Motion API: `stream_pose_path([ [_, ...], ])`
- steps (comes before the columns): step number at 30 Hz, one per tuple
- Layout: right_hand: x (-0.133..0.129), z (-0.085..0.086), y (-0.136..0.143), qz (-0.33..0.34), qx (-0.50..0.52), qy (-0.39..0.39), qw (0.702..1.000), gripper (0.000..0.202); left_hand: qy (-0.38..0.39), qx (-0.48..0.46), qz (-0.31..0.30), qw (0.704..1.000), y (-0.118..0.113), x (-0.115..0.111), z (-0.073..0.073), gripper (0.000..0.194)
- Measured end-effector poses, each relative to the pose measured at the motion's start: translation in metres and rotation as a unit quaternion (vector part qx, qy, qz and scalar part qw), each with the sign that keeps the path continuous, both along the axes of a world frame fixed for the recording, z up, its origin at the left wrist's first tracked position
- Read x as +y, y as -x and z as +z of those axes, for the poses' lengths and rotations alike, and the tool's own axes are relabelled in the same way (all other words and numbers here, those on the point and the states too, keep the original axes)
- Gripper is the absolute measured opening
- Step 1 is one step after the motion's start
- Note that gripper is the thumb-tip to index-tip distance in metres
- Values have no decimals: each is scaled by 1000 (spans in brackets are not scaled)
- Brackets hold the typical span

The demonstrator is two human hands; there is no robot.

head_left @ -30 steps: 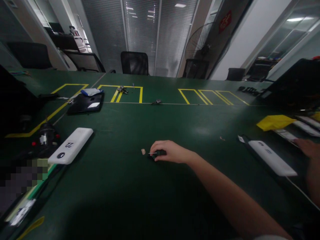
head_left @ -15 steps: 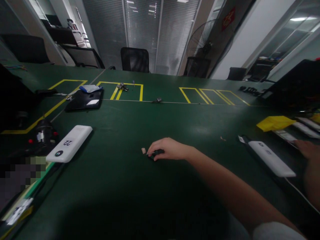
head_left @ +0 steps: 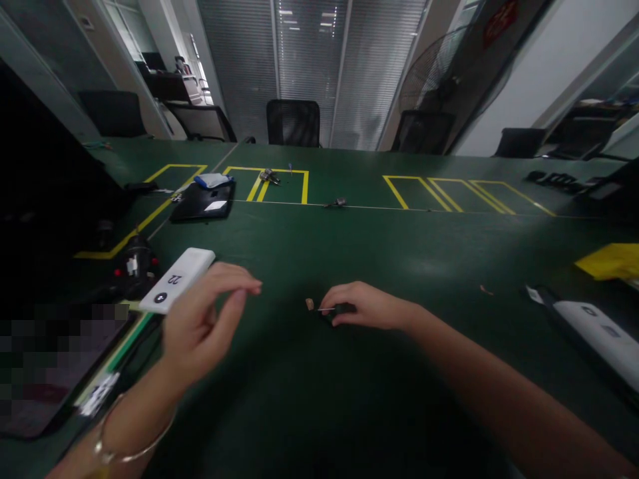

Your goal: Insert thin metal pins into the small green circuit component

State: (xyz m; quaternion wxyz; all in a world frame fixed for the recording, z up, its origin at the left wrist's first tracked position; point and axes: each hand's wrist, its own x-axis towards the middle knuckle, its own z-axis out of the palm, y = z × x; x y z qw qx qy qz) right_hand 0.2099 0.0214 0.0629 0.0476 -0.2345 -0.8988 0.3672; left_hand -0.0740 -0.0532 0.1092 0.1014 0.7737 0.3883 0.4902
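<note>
My right hand [head_left: 367, 305] rests low over the green table, its fingers closed around what looks like a small screwdriver with a black handle [head_left: 344, 309]. Its thin metal shaft points left, towards a small tan piece [head_left: 309, 304] lying just beyond the fingertips. Part of the handle and a dark shape under the fingers are hidden. To the left, my left hand [head_left: 207, 319] hovers above the table with nothing in it, thumb and fingers apart and loosely bent. It is in front of a white power bank marked 22 [head_left: 182, 276].
Another white power bank [head_left: 599, 332] lies at the right, near a yellow object [head_left: 609, 261]. A black pouch [head_left: 202, 201] and small metal parts [head_left: 269, 176] lie farther back. At the left are a dark device [head_left: 137, 259] and a dark-screened tablet [head_left: 44, 372].
My left hand has come into view from the lower left. My right hand keeps its hold beside the tan piece. The whole view has shifted, and the other person's hand at the right is gone.
</note>
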Motion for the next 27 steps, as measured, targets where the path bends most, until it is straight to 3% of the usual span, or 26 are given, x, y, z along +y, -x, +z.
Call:
stream_pose_path([
  [2, -1, 0, 0, 4, 7, -1, 1000, 29, 33, 104, -69, 992, -9, 7, -17, 24],
  [4, -2, 0, 0, 8, 13, -4, 1000, 27, 51, 225, -131, 964, -23, 13, -37, 29],
  [7, -3, 0, 1, 6, 20, -13, 1000, 24, 32, 354, -157, 922, -43, 15, -61, 36],
  [9, -3, 0, 2, 2, 19, -18, 1000, 24, 12, 381, -162, 910, -52, 14, -71, 38],
  [17, 3, -2, 1, -5, 23, 1, 1000, 24, 16, 408, -118, 905, -63, 9, -88, 37],
  [27, 4, -11, -1, -36, 73, 59, 995, 27, 38, 462, -85, 882, -81, -3, -96, 41],
])
